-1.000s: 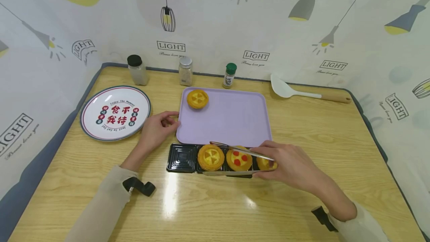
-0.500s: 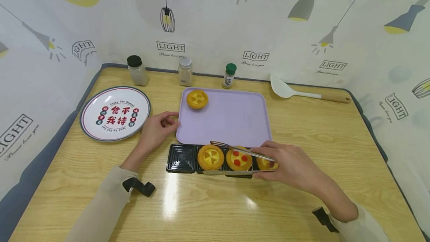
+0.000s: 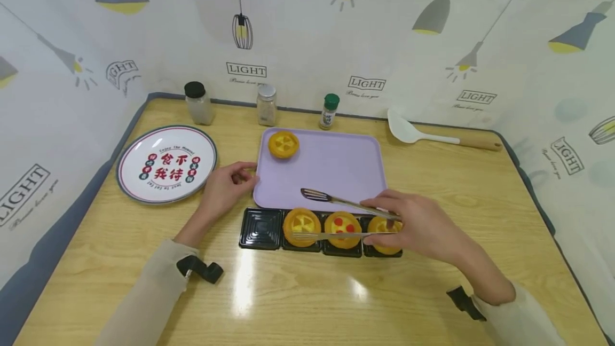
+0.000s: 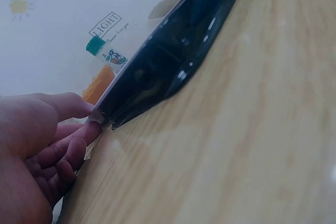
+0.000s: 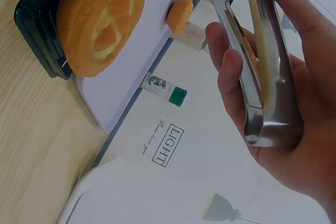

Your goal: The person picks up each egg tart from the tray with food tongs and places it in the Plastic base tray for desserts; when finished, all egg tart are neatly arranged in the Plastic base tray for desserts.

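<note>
Left hand (image 3: 227,186): grip grasping the tray (image 3: 331,167), thumb and finger pinching its left edge.
Right hand (image 3: 415,226): at the tray's near right corner; grip grasping the tongs (image 3: 353,204).
Tongs: two arms spread apart, tips pointing left; from the head, one arm crosses the tray's near part, the other passes over the box (image 3: 261,228).
Box: black, four compartments in a row, just in front of the tray; counted from the left, the second holds a wedge-topped tart (image 3: 301,220), the third a red-spotted tart (image 3: 343,226), the fourth an end tart (image 3: 379,225) partly covered by the right hand.
Lone tart (image 3: 283,144): on the tray, in its far left corner.
Plate (image 3: 136,159): left of the tray, white with red lettering.
Jars: upright behind the tray, a black-capped jar (image 3: 199,108) leftmost, then a silver-capped jar (image 3: 266,110), then a green-capped jar (image 3: 328,113).
Spatula (image 3: 432,138): right of the tray, towards its far side, white with a wooden handle.
Worktop (image 3: 456,186): wood-grained, beneath the tray.
</note>
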Tool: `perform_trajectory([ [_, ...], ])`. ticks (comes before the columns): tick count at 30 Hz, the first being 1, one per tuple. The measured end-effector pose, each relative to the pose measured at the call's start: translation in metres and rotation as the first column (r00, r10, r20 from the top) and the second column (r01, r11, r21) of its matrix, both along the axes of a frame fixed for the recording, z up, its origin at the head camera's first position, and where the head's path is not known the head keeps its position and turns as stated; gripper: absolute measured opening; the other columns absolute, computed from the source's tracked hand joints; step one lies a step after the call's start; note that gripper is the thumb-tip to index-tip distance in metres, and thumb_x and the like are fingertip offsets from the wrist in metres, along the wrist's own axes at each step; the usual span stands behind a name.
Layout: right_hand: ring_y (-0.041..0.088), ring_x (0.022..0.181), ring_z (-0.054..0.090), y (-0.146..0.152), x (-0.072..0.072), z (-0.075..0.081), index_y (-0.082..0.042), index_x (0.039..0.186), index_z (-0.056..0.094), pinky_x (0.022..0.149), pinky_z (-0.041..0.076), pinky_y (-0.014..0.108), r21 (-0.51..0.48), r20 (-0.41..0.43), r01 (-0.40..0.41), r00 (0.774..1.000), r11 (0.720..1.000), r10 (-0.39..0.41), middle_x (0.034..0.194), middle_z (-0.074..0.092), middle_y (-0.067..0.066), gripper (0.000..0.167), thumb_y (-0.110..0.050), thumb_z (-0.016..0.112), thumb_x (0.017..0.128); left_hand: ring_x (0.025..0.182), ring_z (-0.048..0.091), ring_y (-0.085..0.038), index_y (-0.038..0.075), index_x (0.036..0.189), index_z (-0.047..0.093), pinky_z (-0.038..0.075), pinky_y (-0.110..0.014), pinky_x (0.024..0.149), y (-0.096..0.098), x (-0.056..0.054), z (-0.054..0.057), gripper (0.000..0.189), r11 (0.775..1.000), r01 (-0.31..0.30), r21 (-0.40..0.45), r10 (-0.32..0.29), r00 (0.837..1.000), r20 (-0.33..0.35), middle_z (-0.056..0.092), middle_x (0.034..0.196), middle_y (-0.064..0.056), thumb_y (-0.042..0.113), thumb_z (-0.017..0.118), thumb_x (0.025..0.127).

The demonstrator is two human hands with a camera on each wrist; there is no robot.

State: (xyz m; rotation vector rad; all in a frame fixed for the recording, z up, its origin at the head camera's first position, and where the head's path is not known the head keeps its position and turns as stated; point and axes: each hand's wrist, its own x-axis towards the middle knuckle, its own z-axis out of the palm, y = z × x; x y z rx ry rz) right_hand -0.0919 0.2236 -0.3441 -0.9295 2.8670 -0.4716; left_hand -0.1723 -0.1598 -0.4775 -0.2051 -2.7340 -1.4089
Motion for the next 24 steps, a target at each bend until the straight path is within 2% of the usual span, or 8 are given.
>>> perform_trajectory([
  [5, 0.008, 0.071, 0.056, -0.002, -0.005, 0.002, -0.020, 0.123, 0.068, 0.062, 0.045, 0.027, -0.020, 0.005, -0.004, 1.000, 1.000, 0.004, 0.110, 0.065, -0.009, 0.064, -0.057, 0.080, 0.073, 0.073, 0.059, -0.015, 0.016, 0.117, 0.071, 0.046, -0.033, 0.063, 0.000, -0.002, 0.002, 0.031, 1.000, -0.001, 0.009, 0.001, 1.000, -0.008, 0.067, 0.087, 0.001, 0.026, 0.074, 0.088],
  [8, 0.007, 0.070, 0.057, -0.004, -0.013, 0.005, -0.017, 0.124, 0.067, 0.059, 0.046, 0.025, -0.041, 0.009, 0.002, 1.000, 0.999, -0.001, 0.108, 0.065, -0.006, 0.065, -0.055, 0.080, 0.073, 0.072, 0.059, -0.016, 0.015, 0.117, 0.071, 0.046, -0.032, 0.062, -0.001, -0.003, 0.002, 0.031, 1.000, -0.003, 0.010, 0.003, 1.000, -0.012, 0.067, 0.087, 0.001, 0.026, 0.074, 0.088],
  [13, 0.011, 0.069, 0.058, -0.011, -0.037, 0.007, -0.014, 0.125, 0.067, 0.058, 0.046, 0.028, -0.067, -0.012, 0.040, 0.999, 0.997, -0.040, 0.102, 0.065, -0.002, 0.066, -0.052, 0.081, 0.074, 0.071, 0.058, -0.016, 0.015, 0.117, 0.071, 0.045, -0.032, 0.061, -0.002, -0.003, -0.001, 0.031, 1.000, -0.005, 0.006, 0.005, 1.000, -0.017, 0.067, 0.086, 0.002, 0.026, 0.075, 0.088],
  [18, 0.014, 0.068, 0.057, -0.023, -0.062, 0.004, -0.011, 0.128, 0.065, 0.057, 0.044, 0.030, -0.022, -0.044, 0.105, 0.993, 0.994, -0.106, 0.093, 0.062, 0.000, 0.067, -0.051, 0.081, 0.076, 0.071, 0.059, -0.015, 0.016, 0.118, 0.071, 0.046, -0.032, 0.062, -0.002, -0.003, -0.003, 0.031, 1.000, -0.005, -0.004, 0.005, 1.000, -0.007, 0.067, 0.087, 0.002, 0.027, 0.074, 0.088],
  [20, 0.013, 0.068, 0.056, -0.029, -0.071, 0.003, -0.011, 0.129, 0.064, 0.056, 0.044, 0.031, -0.003, -0.045, 0.129, 0.991, 0.992, -0.129, 0.096, 0.062, 0.001, 0.068, -0.051, 0.080, 0.076, 0.072, 0.059, -0.015, 0.016, 0.118, 0.070, 0.046, -0.032, 0.062, -0.002, -0.003, -0.003, 0.032, 1.000, 0.000, -0.006, 0.000, 1.000, -0.003, 0.067, 0.087, 0.002, 0.027, 0.074, 0.089],
  [24, 0.014, 0.071, 0.058, -0.043, -0.088, 0.001, -0.012, 0.130, 0.064, 0.057, 0.046, 0.033, 0.019, -0.058, 0.168, 0.984, 0.986, -0.167, 0.114, 0.064, 0.007, 0.071, -0.054, 0.079, 0.075, 0.071, 0.059, -0.015, 0.015, 0.117, 0.071, 0.047, -0.033, 0.062, -0.001, -0.002, -0.003, 0.031, 1.000, 0.003, 0.006, -0.003, 1.000, -0.009, 0.068, 0.086, 0.002, 0.026, 0.074, 0.088],
])
